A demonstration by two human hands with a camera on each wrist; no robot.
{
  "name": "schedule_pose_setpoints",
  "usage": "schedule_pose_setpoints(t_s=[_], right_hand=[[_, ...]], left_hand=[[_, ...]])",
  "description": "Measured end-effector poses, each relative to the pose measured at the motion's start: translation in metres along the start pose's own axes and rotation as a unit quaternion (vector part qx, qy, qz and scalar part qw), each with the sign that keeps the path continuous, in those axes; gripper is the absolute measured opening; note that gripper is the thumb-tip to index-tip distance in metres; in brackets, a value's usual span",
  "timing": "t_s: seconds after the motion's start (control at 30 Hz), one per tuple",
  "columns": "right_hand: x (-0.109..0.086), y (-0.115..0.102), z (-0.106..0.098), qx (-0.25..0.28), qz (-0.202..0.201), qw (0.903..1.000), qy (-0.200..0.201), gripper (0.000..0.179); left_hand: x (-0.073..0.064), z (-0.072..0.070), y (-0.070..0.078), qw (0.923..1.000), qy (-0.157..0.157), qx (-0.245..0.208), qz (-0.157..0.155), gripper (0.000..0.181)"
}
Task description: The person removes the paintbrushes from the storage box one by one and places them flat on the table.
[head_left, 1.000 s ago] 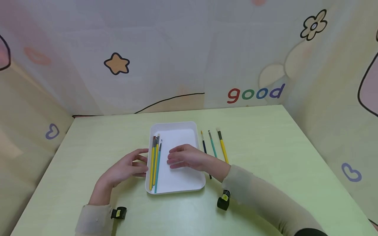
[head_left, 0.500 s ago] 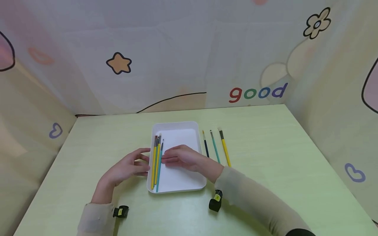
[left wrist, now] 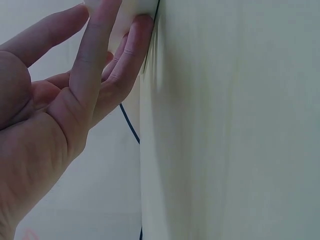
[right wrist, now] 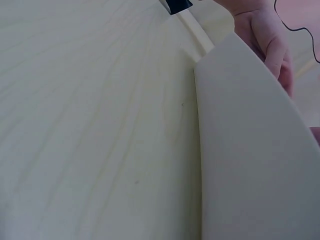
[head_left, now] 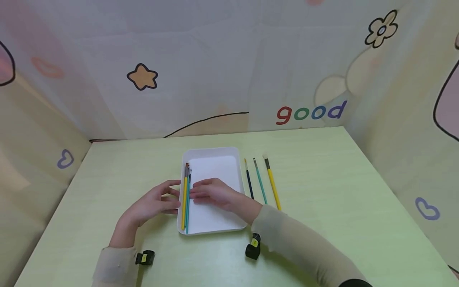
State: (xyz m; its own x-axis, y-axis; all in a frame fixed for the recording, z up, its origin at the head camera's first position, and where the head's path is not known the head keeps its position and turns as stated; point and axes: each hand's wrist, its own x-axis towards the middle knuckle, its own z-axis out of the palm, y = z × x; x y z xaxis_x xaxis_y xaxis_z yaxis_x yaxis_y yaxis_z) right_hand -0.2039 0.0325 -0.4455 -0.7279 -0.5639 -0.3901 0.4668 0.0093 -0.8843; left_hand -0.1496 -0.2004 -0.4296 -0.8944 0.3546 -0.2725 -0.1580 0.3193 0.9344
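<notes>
A white rectangular tray (head_left: 218,167) lies on the table with several slim paintbrushes bunched along its left wall. Among them a yellow-handled paintbrush (head_left: 184,203) and a teal-handled paintbrush (head_left: 188,207) show clearly; others are partly hidden. My left hand (head_left: 154,202) touches the tray's outer left side with extended fingers. The left wrist view shows the same hand (left wrist: 75,90) with its fingertips at the tray's wall (left wrist: 131,12). My right hand (head_left: 215,195) reaches into the tray, extended fingertips against the bunch's right side. In the right wrist view the tray's outer wall (right wrist: 250,130) hides most of it.
Right of the tray, a dark-handled paintbrush (head_left: 250,183), a teal-handled paintbrush (head_left: 260,181) and a thicker yellow-handled paintbrush (head_left: 273,185) lie apart on the pale table (head_left: 322,191). The right forearm covers their lower ends. Printed cloth (head_left: 201,71) surrounds the table's back and sides.
My right hand has moved left across the tray, and the paintbrushes there have been pushed closer together against the left wall. My left hand stays at the tray's side.
</notes>
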Motion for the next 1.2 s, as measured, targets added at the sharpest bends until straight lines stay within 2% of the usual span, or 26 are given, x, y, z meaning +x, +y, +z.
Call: schedule_pose_setpoints(t_s=[0.3, 0.63, 0.83, 1.0, 1.2], right_hand=[[0.006, -0.001, 0.004, -0.034, -0.007, 0.9994, 0.004, 0.038], [0.009, -0.007, 0.001, -0.097, 0.033, 0.9939, -0.042, 0.029], [0.008, -0.011, 0.001, -0.097, 0.042, 0.9934, -0.046, 0.029], [0.008, -0.011, 0.0, -0.091, 0.044, 0.9925, -0.069, 0.029], [0.009, -0.01, 0.001, -0.108, 0.051, 0.9899, -0.078, 0.026]], left_hand=[[0.0, -0.001, 0.0, 1.0, -0.002, -0.003, -0.002, 0.07], [-0.002, 0.0, 0.0, 1.0, -0.003, -0.001, -0.002, 0.069], [-0.001, 0.0, 0.001, 1.0, -0.004, -0.001, 0.003, 0.069], [0.0, -0.001, 0.001, 1.0, -0.004, -0.004, 0.003, 0.069], [-0.001, -0.001, 0.001, 1.0, -0.005, -0.005, 0.001, 0.07]])
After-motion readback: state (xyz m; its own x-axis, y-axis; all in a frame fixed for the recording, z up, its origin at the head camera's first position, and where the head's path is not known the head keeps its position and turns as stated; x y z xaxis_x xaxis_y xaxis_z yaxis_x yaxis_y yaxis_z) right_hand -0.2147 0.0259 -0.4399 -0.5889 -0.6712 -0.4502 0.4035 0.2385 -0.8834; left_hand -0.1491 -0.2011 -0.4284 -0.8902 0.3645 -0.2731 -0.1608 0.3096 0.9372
